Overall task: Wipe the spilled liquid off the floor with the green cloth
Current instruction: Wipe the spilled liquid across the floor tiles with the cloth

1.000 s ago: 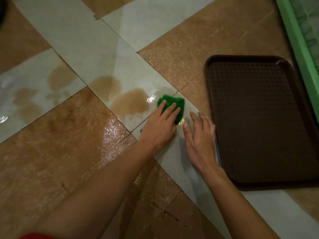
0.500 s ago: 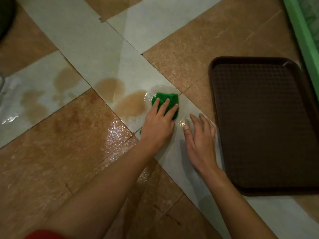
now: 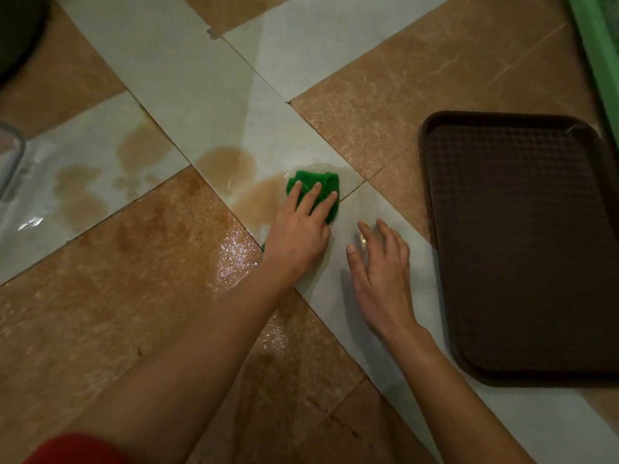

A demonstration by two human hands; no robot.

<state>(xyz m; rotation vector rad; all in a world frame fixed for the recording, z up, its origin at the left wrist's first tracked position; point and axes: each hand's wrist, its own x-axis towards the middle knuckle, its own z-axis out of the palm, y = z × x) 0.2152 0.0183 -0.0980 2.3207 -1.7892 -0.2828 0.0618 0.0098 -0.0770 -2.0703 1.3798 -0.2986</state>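
Green cloth (image 3: pixel 323 178) sits under the left grip (image 3: pixel 298 231), its fingers (image 3: pixel 312 196) flat. Press hard and slide it into the brown spill (image 3: pixel 259 200) beside that grip.

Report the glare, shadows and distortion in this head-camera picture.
Head view: dim overall; specular glare on the wet brown tile beside the left hand; soft shadow just left of the right hand; wide-angle distortion bows the edge of the brown tray.
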